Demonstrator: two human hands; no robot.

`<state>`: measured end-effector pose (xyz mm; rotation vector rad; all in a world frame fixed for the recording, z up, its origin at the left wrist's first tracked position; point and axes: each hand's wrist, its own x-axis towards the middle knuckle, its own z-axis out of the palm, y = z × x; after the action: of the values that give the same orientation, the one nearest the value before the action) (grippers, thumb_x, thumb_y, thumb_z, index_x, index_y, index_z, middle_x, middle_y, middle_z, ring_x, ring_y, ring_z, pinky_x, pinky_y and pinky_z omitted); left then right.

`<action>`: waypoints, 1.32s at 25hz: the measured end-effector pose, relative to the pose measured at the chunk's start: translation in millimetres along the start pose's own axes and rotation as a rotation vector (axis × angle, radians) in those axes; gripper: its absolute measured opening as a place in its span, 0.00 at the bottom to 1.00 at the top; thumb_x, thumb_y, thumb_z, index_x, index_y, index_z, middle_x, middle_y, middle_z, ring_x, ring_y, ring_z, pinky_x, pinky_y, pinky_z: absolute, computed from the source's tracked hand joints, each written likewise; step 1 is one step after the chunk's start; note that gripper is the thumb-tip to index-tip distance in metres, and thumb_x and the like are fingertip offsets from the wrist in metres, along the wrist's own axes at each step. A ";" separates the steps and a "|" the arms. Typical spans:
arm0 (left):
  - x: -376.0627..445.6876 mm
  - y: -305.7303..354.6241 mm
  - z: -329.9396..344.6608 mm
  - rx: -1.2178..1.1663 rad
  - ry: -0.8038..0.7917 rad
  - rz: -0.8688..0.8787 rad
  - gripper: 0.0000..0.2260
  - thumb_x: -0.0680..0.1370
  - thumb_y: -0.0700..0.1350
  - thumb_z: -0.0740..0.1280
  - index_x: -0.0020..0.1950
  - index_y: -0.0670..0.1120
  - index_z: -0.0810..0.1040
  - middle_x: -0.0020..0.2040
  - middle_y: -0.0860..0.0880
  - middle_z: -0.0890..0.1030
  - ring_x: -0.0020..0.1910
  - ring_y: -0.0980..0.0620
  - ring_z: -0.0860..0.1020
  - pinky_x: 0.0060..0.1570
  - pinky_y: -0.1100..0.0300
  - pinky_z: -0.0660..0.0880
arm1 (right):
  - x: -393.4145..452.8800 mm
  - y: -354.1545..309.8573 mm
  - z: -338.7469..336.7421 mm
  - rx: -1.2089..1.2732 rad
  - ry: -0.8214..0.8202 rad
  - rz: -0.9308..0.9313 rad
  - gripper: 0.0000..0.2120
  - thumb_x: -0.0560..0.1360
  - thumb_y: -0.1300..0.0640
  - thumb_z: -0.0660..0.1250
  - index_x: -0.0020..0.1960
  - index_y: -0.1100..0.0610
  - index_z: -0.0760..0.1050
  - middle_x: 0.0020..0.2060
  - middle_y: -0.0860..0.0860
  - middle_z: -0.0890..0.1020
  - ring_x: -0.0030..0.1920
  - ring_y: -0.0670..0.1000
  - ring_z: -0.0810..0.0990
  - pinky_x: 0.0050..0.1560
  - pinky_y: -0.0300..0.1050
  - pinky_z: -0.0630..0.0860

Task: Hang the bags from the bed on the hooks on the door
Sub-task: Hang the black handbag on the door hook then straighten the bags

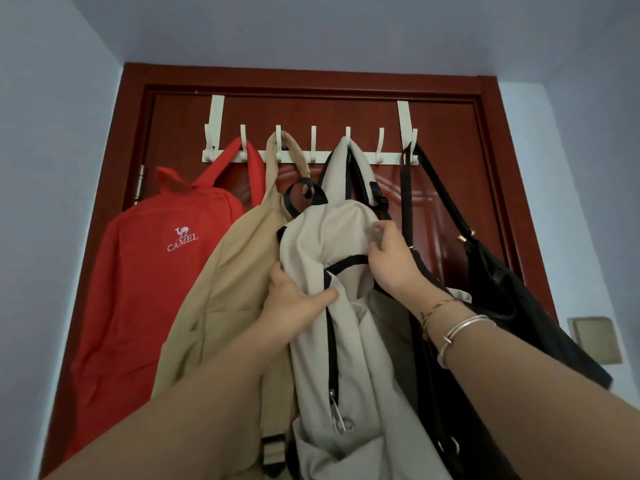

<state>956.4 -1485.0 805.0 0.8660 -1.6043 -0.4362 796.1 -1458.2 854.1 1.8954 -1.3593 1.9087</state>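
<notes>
Four bags on the door rack [221, 156] already. Both hands, left hand [294, 299] and right hand [391, 258], grip the cream backpack [325, 237], whose loop sits on a middle hook. I'd ease go slowly, checking the loop's seated.

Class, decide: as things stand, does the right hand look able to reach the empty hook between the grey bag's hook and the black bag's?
Probably yes: the right hand is just below that empty hook, with nothing hanging from it.
</notes>
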 end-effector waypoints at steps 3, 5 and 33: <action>31.5 -7.8 3.6 -0.054 0.060 0.112 0.40 0.67 0.49 0.75 0.71 0.46 0.55 0.64 0.52 0.68 0.60 0.54 0.69 0.58 0.60 0.67 | 48.7 10.8 7.7 -0.080 -0.004 -0.012 0.24 0.78 0.59 0.57 0.72 0.61 0.58 0.69 0.61 0.67 0.68 0.60 0.68 0.69 0.54 0.64; 49.3 -13.5 7.0 -0.118 0.103 0.226 0.33 0.71 0.42 0.72 0.71 0.48 0.59 0.60 0.58 0.68 0.57 0.60 0.68 0.53 0.66 0.65 | 78.5 16.5 12.1 -0.131 -0.010 -0.030 0.28 0.77 0.53 0.58 0.74 0.59 0.54 0.69 0.61 0.68 0.69 0.62 0.67 0.69 0.58 0.64; 113.2 29.2 -40.4 -0.243 0.357 0.307 0.17 0.64 0.30 0.66 0.46 0.48 0.81 0.41 0.50 0.84 0.43 0.48 0.81 0.41 0.55 0.76 | 214.6 9.4 -4.7 -0.656 0.075 -0.041 0.19 0.74 0.63 0.56 0.63 0.63 0.71 0.58 0.62 0.78 0.58 0.63 0.78 0.56 0.54 0.76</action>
<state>984.0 -1541.9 911.3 0.4706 -1.2929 -0.2354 742.8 -1564.5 1032.9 1.4887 -1.6378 1.2649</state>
